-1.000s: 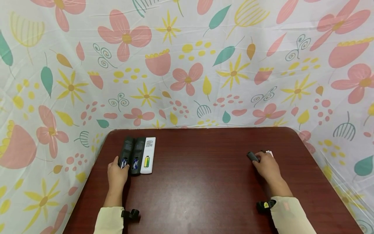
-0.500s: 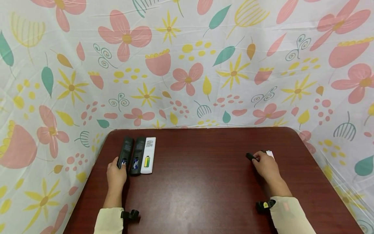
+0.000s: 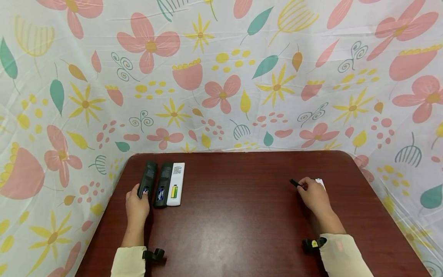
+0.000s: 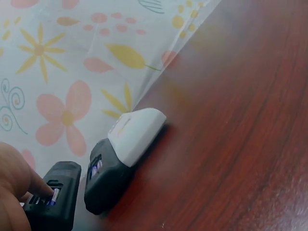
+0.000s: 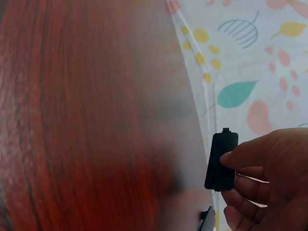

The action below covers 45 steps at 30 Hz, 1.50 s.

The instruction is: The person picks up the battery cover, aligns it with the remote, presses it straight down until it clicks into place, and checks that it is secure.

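My left hand point(image 3: 137, 209) grips the lower end of a black remote control point(image 3: 149, 175), its battery compartment uncovered. In the left wrist view the thumb lies over the batteries point(image 4: 54, 196) in that compartment. Just right of it, a second black remote point(image 3: 164, 179) lies with batteries showing, alongside a white remote point(image 3: 177, 177) with a green-and-yellow battery in its compartment. Over the table's right side, my right hand point(image 3: 316, 198) pinches a small black battery cover point(image 5: 221, 166) between thumb and fingers. A small tab sticks out of the cover's top end.
Beyond the right hand lies a white piece point(image 3: 320, 182), mostly hidden, with something dark beside it. In the right wrist view a dark-edged piece point(image 5: 208, 220) shows below the cover. Floral cloth point(image 3: 221, 127) hangs behind the brown table point(image 3: 225, 215).
The left hand has shifted the black remote slightly left, widening the gap to the middle remote. The right hand has tilted the battery cover until it looks nearly edge-on from the head.
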Motion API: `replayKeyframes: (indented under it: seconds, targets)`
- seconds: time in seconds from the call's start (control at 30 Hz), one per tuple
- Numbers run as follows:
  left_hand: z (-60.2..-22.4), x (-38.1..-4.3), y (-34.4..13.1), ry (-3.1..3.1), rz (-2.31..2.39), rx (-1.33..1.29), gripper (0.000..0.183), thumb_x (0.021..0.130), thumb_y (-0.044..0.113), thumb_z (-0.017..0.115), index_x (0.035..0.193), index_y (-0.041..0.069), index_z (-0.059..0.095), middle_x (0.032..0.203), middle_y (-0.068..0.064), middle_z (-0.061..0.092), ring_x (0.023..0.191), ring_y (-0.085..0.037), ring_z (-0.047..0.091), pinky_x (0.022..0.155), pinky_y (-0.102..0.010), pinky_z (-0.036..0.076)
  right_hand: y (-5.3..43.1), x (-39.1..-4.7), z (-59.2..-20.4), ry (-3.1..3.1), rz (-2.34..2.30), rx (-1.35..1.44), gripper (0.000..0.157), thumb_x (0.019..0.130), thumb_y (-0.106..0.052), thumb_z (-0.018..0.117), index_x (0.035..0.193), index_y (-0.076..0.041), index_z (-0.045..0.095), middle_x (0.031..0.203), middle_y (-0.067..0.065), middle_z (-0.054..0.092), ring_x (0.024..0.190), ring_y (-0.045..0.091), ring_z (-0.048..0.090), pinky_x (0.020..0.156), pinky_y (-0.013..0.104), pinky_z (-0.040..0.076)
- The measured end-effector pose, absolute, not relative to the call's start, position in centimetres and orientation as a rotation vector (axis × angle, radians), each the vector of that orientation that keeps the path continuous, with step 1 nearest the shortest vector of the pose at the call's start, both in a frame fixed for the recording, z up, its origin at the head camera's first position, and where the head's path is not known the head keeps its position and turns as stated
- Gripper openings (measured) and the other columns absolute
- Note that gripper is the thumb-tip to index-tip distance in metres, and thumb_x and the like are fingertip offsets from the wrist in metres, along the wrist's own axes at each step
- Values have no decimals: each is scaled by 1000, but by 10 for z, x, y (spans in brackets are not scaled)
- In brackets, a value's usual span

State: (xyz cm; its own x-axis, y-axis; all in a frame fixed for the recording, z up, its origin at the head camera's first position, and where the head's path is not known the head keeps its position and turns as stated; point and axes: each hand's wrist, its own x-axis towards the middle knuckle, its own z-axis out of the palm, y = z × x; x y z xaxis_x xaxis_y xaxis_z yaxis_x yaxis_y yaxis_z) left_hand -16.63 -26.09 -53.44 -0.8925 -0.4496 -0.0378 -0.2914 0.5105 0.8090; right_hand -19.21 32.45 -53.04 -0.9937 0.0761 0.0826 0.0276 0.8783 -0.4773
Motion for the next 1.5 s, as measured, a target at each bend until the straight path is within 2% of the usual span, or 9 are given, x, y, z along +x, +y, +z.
replayKeyframes:
  seconds: [0.5,0.77,1.0,1.5]
  targets:
    - [-524,-166,-247,-2471,-1408,617,53,102,10,51,153,2,40,144,-32,40,133,-48,43,109,-62,36,312,-192,-533,-2886,835,-99,21,99,-19,60,112,-2,63,101,19,70,84,29,65,74,46,50]
    - [-523,-169,-231,-2436,-1420,547,51,101,9,54,151,2,44,139,-29,45,127,-44,47,107,-57,38,302,-192,-535,-2802,917,-66,19,99,-15,62,112,-2,62,103,19,70,90,33,66,78,48,52]
    - [-519,-170,-220,-2426,-1526,508,51,102,9,53,151,3,43,138,-26,45,124,-40,50,104,-54,43,293,-191,-536,-2763,945,-48,17,97,-14,64,110,-2,63,100,18,71,90,32,66,78,45,51]
    - [-524,-173,-190,-2424,-1698,444,53,102,11,54,153,5,42,141,-19,46,120,-32,50,97,-42,44,272,-190,-535,-2718,1040,-14,19,97,-13,66,114,-4,62,105,18,71,97,35,69,86,52,54]
